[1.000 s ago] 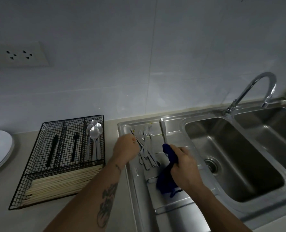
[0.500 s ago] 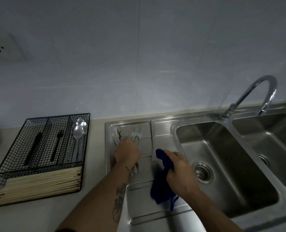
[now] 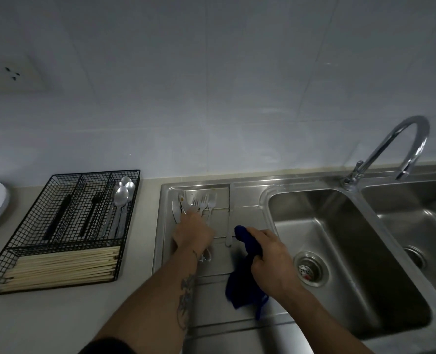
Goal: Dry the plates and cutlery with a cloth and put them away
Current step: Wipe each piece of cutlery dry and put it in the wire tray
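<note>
The left hand [image 3: 192, 232] is down on the pile of forks [image 3: 203, 201] and knives on the draining board [image 3: 245, 198]. To do this step well, it should pick just one piece, pinch it by the handle, and lift it clear so the others do not slide. I cannot tell if its fingers are already around a piece, because the back of the hand hides them.

The right hand [image 3: 269, 254] is clenched around the blue cloth [image 3: 245, 274], which hangs down below it. One knife [image 3: 230, 226] lies alone just to its left. The black basket [image 3: 66, 226] waits far left of both hands, on the tabletop [image 3: 58, 323].
</note>
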`<state>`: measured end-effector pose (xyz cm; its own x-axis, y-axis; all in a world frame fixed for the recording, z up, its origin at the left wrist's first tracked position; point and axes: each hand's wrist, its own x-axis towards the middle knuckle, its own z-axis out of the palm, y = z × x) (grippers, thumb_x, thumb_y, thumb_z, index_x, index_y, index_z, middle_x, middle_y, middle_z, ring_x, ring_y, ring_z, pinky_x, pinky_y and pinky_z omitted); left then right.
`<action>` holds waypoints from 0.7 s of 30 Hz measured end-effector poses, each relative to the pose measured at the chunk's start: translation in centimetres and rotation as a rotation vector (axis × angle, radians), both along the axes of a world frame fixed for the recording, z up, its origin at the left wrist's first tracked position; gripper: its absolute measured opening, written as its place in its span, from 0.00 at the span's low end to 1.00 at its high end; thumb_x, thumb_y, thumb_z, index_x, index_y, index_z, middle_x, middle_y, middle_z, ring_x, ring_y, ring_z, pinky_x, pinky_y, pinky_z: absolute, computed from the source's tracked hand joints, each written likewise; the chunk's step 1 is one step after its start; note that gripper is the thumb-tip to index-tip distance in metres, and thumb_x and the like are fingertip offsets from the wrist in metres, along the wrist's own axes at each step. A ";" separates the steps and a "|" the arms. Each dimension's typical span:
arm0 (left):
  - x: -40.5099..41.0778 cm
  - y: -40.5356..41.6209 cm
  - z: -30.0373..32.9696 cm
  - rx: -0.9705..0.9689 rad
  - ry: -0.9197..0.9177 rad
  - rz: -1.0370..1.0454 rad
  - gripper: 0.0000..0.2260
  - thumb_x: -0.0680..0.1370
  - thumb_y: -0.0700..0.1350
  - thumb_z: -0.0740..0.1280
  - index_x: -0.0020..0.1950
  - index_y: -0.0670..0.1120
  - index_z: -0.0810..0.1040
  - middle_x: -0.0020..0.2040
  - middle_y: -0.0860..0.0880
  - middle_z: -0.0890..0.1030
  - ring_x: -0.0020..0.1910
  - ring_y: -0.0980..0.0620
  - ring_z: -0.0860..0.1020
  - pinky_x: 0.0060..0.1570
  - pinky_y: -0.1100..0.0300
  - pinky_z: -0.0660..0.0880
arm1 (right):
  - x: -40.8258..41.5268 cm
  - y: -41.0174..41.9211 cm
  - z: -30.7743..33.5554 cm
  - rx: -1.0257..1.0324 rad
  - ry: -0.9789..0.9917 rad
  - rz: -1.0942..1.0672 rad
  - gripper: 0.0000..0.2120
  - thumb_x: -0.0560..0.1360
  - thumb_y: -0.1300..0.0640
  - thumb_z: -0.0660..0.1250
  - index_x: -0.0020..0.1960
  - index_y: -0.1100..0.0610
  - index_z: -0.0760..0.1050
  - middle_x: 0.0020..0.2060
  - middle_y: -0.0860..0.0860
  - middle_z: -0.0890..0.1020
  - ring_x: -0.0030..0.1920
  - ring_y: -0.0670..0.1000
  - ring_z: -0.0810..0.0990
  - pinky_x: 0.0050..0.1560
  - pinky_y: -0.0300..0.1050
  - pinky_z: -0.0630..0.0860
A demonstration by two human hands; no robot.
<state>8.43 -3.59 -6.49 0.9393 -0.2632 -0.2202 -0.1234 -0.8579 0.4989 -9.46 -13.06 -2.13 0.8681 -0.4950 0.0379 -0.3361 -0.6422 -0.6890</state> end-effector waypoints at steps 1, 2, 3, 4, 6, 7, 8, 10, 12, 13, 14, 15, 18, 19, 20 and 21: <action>-0.1 -0.1 -0.1 0.006 0.000 0.004 0.18 0.69 0.45 0.72 0.56 0.44 0.74 0.52 0.45 0.78 0.46 0.45 0.80 0.45 0.50 0.82 | -0.1 -0.1 0.0 0.001 -0.005 0.000 0.32 0.67 0.72 0.60 0.67 0.48 0.72 0.53 0.48 0.74 0.50 0.47 0.73 0.46 0.26 0.67; -0.2 -0.1 -0.2 0.019 -0.008 0.002 0.18 0.69 0.45 0.72 0.56 0.44 0.74 0.54 0.45 0.77 0.47 0.45 0.80 0.46 0.50 0.82 | -0.2 -0.1 -0.1 -0.002 -0.006 -0.001 0.32 0.67 0.72 0.59 0.66 0.48 0.72 0.52 0.48 0.74 0.50 0.47 0.73 0.46 0.26 0.67; -0.3 -0.2 -0.3 0.034 -0.022 -0.005 0.18 0.70 0.46 0.72 0.57 0.43 0.74 0.55 0.45 0.76 0.49 0.44 0.80 0.48 0.50 0.81 | -0.4 -0.1 -0.1 -0.005 -0.006 -0.004 0.32 0.67 0.72 0.59 0.66 0.48 0.73 0.52 0.48 0.74 0.49 0.47 0.73 0.46 0.27 0.67; -0.3 -0.2 -0.4 0.045 -0.036 -0.007 0.18 0.71 0.46 0.71 0.58 0.43 0.74 0.56 0.44 0.76 0.50 0.44 0.79 0.49 0.49 0.81 | -0.5 -0.2 -0.1 -0.005 -0.008 -0.008 0.32 0.66 0.72 0.59 0.65 0.47 0.73 0.51 0.47 0.74 0.49 0.47 0.73 0.46 0.28 0.67; -0.3 -0.2 -0.4 0.048 -0.050 0.002 0.17 0.72 0.47 0.70 0.58 0.43 0.76 0.57 0.44 0.76 0.52 0.44 0.79 0.51 0.49 0.80 | -0.8 -0.2 -0.1 0.000 -0.012 -0.019 0.32 0.66 0.72 0.59 0.65 0.47 0.73 0.50 0.47 0.74 0.49 0.47 0.74 0.47 0.30 0.68; -0.2 -0.1 -0.3 0.050 -0.049 0.006 0.16 0.72 0.48 0.69 0.57 0.43 0.77 0.57 0.44 0.76 0.53 0.43 0.79 0.52 0.49 0.80 | -0.9 -0.3 -0.1 0.005 -0.010 -0.024 0.32 0.66 0.72 0.59 0.65 0.47 0.73 0.50 0.46 0.74 0.49 0.47 0.74 0.48 0.31 0.69; -0.1 -0.1 -0.3 0.050 -0.047 0.010 0.16 0.71 0.48 0.69 0.57 0.43 0.78 0.56 0.44 0.76 0.53 0.43 0.79 0.52 0.49 0.80 | -1.1 -0.3 -0.1 0.010 -0.006 -0.030 0.32 0.66 0.71 0.59 0.65 0.47 0.73 0.51 0.46 0.74 0.49 0.47 0.74 0.49 0.31 0.69; 0.0 0.1 0.0 0.042 -0.049 0.012 0.15 0.71 0.47 0.68 0.55 0.43 0.79 0.54 0.44 0.78 0.51 0.43 0.81 0.50 0.50 0.81 | -1.3 -0.4 0.1 0.013 -0.001 -0.038 0.33 0.66 0.71 0.59 0.66 0.47 0.72 0.52 0.46 0.74 0.50 0.47 0.74 0.51 0.34 0.71; 0.1 0.5 0.3 0.045 -0.064 0.006 0.13 0.69 0.47 0.68 0.51 0.43 0.80 0.50 0.45 0.80 0.47 0.45 0.81 0.47 0.51 0.82 | -1.4 -0.3 0.3 0.007 0.004 -0.037 0.33 0.66 0.71 0.59 0.66 0.47 0.72 0.52 0.46 0.73 0.50 0.47 0.74 0.51 0.37 0.73; 0.1 0.8 0.3 0.058 -0.077 -0.004 0.12 0.69 0.47 0.69 0.50 0.43 0.80 0.48 0.46 0.81 0.44 0.47 0.82 0.45 0.53 0.82 | -1.4 -0.2 0.3 0.004 0.007 -0.035 0.33 0.66 0.72 0.59 0.67 0.47 0.72 0.52 0.46 0.73 0.50 0.47 0.74 0.51 0.37 0.73; 0.2 1.1 0.4 0.072 -0.093 -0.014 0.11 0.70 0.48 0.70 0.49 0.44 0.80 0.45 0.47 0.81 0.42 0.48 0.81 0.43 0.54 0.82 | -1.3 -0.1 0.4 0.002 0.008 -0.033 0.33 0.66 0.72 0.59 0.67 0.47 0.72 0.52 0.46 0.73 0.50 0.47 0.74 0.50 0.37 0.73; 0.2 1.4 0.4 0.074 -0.106 -0.025 0.11 0.71 0.48 0.71 0.49 0.44 0.80 0.44 0.48 0.81 0.41 0.50 0.81 0.41 0.55 0.82 | -1.3 0.0 0.5 -0.002 0.010 -0.033 0.33 0.66 0.71 0.59 0.66 0.47 0.72 0.52 0.46 0.73 0.50 0.47 0.74 0.50 0.35 0.72; 0.1 2.6 1.1 0.036 -0.137 -0.075 0.11 0.72 0.50 0.71 0.48 0.44 0.79 0.41 0.49 0.80 0.39 0.51 0.80 0.38 0.57 0.81 | -1.1 0.5 0.8 -0.025 0.009 -0.036 0.33 0.66 0.72 0.59 0.66 0.47 0.72 0.52 0.47 0.74 0.50 0.47 0.74 0.48 0.30 0.68; 0.0 3.0 1.6 0.026 -0.142 -0.104 0.10 0.73 0.50 0.71 0.48 0.44 0.79 0.42 0.48 0.80 0.40 0.50 0.80 0.38 0.58 0.79 | -1.0 0.8 1.0 -0.034 0.009 -0.042 0.33 0.66 0.72 0.59 0.66 0.48 0.73 0.52 0.47 0.74 0.50 0.47 0.74 0.48 0.29 0.67; -0.2 3.5 1.9 0.027 -0.154 -0.138 0.08 0.75 0.48 0.69 0.48 0.44 0.78 0.43 0.48 0.80 0.41 0.49 0.80 0.38 0.59 0.77 | -0.8 1.1 1.1 -0.044 0.007 -0.048 0.33 0.67 0.72 0.59 0.67 0.48 0.73 0.51 0.48 0.74 0.50 0.48 0.73 0.48 0.29 0.67; -0.4 4.0 2.2 0.022 -0.166 -0.168 0.06 0.75 0.45 0.68 0.49 0.44 0.77 0.45 0.47 0.81 0.42 0.49 0.80 0.38 0.58 0.76 | -0.7 1.4 1.3 -0.054 0.006 -0.053 0.33 0.67 0.72 0.60 0.67 0.49 0.73 0.51 0.48 0.74 0.50 0.48 0.73 0.48 0.30 0.67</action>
<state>7.99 0.42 -4.26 0.9065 -0.4158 -0.0735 -0.3443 -0.8287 0.4413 -10.20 -11.66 -0.87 0.8412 -0.5373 0.0611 -0.3742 -0.6599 -0.6515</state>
